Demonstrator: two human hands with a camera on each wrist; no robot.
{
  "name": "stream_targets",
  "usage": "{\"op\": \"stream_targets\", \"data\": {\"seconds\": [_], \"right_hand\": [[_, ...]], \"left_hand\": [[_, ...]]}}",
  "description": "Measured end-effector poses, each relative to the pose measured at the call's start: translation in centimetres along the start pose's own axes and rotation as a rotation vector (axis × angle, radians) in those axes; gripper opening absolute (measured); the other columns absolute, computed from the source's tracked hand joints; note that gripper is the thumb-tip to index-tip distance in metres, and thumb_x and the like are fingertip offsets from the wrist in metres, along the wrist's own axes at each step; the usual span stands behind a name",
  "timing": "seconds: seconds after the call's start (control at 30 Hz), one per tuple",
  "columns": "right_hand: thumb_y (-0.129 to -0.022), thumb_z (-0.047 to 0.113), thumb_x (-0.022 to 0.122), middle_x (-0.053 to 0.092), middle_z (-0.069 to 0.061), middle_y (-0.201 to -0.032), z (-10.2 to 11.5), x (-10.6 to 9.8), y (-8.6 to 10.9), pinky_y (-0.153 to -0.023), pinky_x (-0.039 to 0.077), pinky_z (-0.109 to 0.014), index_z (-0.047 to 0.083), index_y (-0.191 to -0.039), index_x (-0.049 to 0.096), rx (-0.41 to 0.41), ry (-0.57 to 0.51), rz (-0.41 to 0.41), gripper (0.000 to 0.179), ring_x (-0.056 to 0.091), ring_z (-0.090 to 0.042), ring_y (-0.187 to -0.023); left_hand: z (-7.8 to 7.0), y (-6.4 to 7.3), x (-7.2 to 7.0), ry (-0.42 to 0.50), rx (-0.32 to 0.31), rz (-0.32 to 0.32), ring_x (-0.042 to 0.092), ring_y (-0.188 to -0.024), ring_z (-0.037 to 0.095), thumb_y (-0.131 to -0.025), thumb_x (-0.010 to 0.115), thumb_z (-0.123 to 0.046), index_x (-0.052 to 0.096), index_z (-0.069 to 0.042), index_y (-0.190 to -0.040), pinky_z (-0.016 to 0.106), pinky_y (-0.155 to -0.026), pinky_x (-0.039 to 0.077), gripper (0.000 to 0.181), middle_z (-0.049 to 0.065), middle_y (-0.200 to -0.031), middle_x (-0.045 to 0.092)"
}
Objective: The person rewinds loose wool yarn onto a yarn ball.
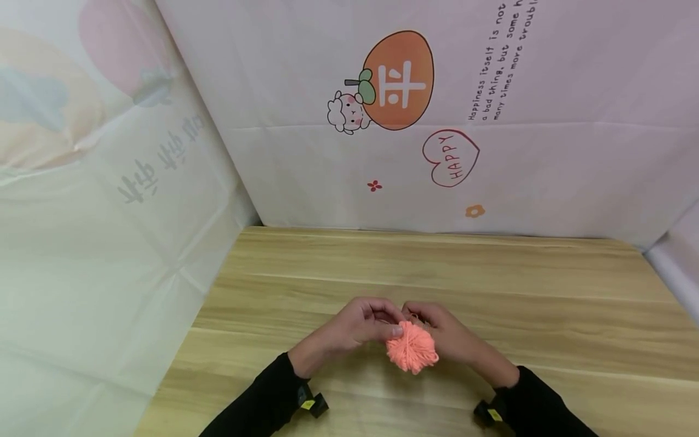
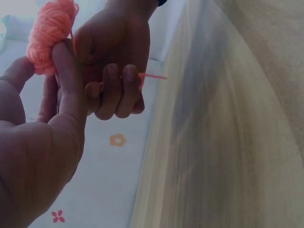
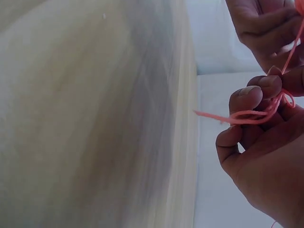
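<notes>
A small coral-pink ball of yarn (image 1: 412, 348) is held above the table by my left hand (image 1: 360, 328), pinched between thumb and fingers. In the left wrist view the wound yarn (image 2: 50, 35) sits at the fingertips. Close beside it, my right hand (image 1: 450, 337) curls its fingers round loose yarn strands (image 3: 254, 117). A short loose end sticks out past those fingers in the right wrist view. One strand runs from the right hand up toward the ball. Part of the right hand is hidden behind the ball in the head view.
The wood-grain table (image 1: 306, 261) lies under both hands. A white printed cloth (image 1: 306, 176) rises behind its far edge, and another cloth (image 1: 109, 255) hangs along the left. Black wrist-camera mounts (image 1: 314, 403) sit at both sleeves.
</notes>
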State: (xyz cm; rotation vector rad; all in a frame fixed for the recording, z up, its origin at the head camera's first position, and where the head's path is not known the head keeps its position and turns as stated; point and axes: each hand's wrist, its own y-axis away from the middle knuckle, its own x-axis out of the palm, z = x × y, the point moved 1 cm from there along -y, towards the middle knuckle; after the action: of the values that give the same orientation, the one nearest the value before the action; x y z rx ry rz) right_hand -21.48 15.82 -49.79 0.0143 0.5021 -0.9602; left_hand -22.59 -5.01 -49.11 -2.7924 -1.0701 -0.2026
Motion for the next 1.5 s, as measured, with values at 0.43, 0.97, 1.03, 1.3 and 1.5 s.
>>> {"op": "stream_targets", "data": {"seconds": [0.43, 0.97, 1.03, 1.3, 1.5], "right_hand": [[-0.105, 0.019, 0.045, 0.053, -0.008, -0.068, 1.5, -0.8, -0.9, -0.053, 0.042, -0.024, 0.008, -0.084, 0.058, 0.039, 0.078, -0.006, 0.027, 0.044, -0.009, -0.059], [-0.100, 0.008, 0.054, 0.048, 0.008, -0.068, 2.8, -0.5, -0.6, -0.051, 0.039, -0.022, 0.020, -0.082, 0.059, -0.096, 0.132, -0.026, 0.022, 0.045, -0.007, -0.061], [-0.100, 0.008, 0.054, 0.047, 0.009, -0.067, 2.9, -0.5, -0.5, -0.052, 0.038, -0.022, 0.019, -0.082, 0.059, -0.105, 0.137, -0.029, 0.022, 0.044, -0.006, -0.060], [-0.101, 0.005, 0.051, 0.048, 0.009, -0.068, 3.6, -0.5, 0.3, -0.051, 0.038, -0.023, 0.016, -0.081, 0.058, -0.140, 0.148, -0.054, 0.023, 0.041, -0.007, -0.059], [-0.100, 0.005, 0.051, 0.047, 0.008, -0.069, 3.1, -0.5, 0.9, -0.052, 0.037, -0.024, 0.022, -0.082, 0.056, -0.093, 0.175, -0.090, 0.026, 0.042, -0.007, -0.060]], "left_hand": [[0.3, 0.6, 0.1, -0.159, -0.136, 0.009, 0.065, -0.089, 0.018, -0.086, 0.075, -0.014, 0.068, -0.002, -0.102, 0.040, -0.077, 0.056, 0.021, 0.008, -0.100, 0.067], [1.3, 0.5, -0.8, -0.202, -0.340, -0.200, 0.064, -0.077, 0.015, -0.083, 0.073, -0.022, 0.067, -0.006, -0.099, 0.031, -0.068, 0.054, 0.023, 0.007, -0.086, 0.070], [1.3, 0.4, -0.9, -0.203, -0.338, -0.229, 0.065, -0.080, 0.017, -0.084, 0.073, -0.023, 0.069, -0.006, -0.102, 0.035, -0.072, 0.055, 0.025, 0.008, -0.089, 0.071], [1.4, 0.2, -1.8, -0.102, -0.287, -0.357, 0.067, -0.088, 0.021, -0.087, 0.070, -0.017, 0.069, -0.002, -0.110, 0.038, -0.075, 0.056, 0.028, 0.010, -0.100, 0.071], [0.6, 0.1, -2.1, -0.015, -0.181, -0.369, 0.066, -0.095, 0.025, -0.091, 0.068, -0.015, 0.069, -0.002, -0.113, 0.039, -0.080, 0.056, 0.026, 0.014, -0.108, 0.069]]}}
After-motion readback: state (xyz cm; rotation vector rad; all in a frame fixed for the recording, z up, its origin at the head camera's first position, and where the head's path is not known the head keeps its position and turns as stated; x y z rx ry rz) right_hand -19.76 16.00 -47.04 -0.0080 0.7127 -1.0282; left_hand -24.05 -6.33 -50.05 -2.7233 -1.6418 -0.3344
